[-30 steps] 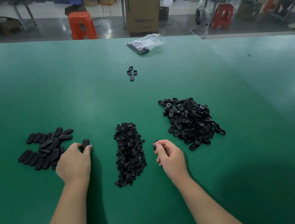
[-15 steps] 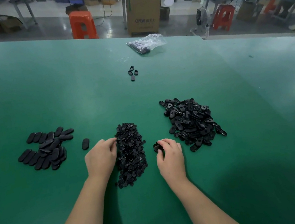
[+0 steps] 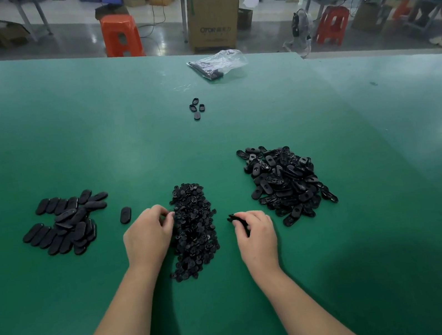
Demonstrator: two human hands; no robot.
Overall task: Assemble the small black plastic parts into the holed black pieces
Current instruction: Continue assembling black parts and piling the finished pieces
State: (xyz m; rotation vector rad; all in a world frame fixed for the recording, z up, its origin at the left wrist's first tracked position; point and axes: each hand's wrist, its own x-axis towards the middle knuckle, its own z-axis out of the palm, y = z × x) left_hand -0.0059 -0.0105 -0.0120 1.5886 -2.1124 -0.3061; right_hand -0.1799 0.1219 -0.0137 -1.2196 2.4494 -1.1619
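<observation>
Black small parts sit heaped [image 3: 193, 230] mid-table. I note my left hand [image 3: 149, 235] has come off the finished pile [image 3: 65, 222] left of it, now pinching there. Right hand [image 3: 254, 234] grips a holed piece [image 3: 234, 217]. Insertion comes next.

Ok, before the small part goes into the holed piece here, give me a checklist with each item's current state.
1. Holed piece in hand: ok. The right hand grips a black piece at its fingertips.
2. Small part picked: cannot tell. The left hand has its fingertips at the edge of the small-parts pile; whether they pinch one is hidden.
3. Hole facing the left hand: cannot tell, the piece is mostly covered.
4. Stock of holed pieces: ok, the right pile is large.
5. Place for finished pieces: ok, the left group has bare green table beside it.
</observation>
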